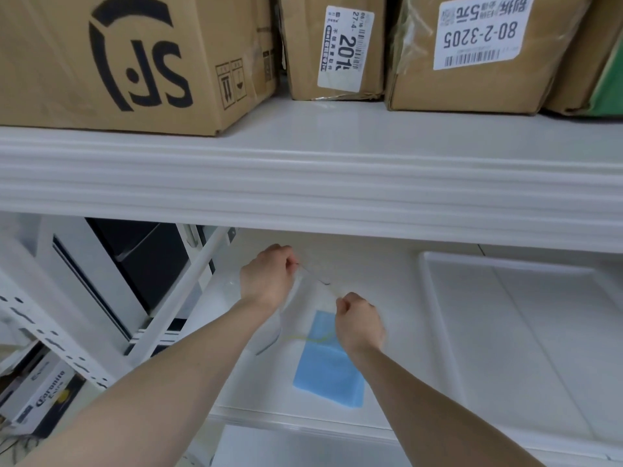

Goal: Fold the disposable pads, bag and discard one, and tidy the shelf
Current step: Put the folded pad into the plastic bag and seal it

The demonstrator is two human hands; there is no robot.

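Note:
A folded blue disposable pad (328, 369) lies on the lower white shelf (397, 392), inside a clear plastic bag (296, 308) that is hard to make out. My left hand (268, 276) pinches the bag's far rim at its upper left. My right hand (359, 320) pinches the same rim nearer to me, just above the pad. The rim stretches taut as a thin line between the two hands. Both fists are curled with the fingertips hidden.
A white plastic tray (435, 318) sits to the right on the lower shelf. Cardboard boxes (128, 62) with labels stand on the upper shelf (303, 183). At left are a perforated white shelf post (50, 335), a dark appliance (151, 261) and a Coronita box (43, 396).

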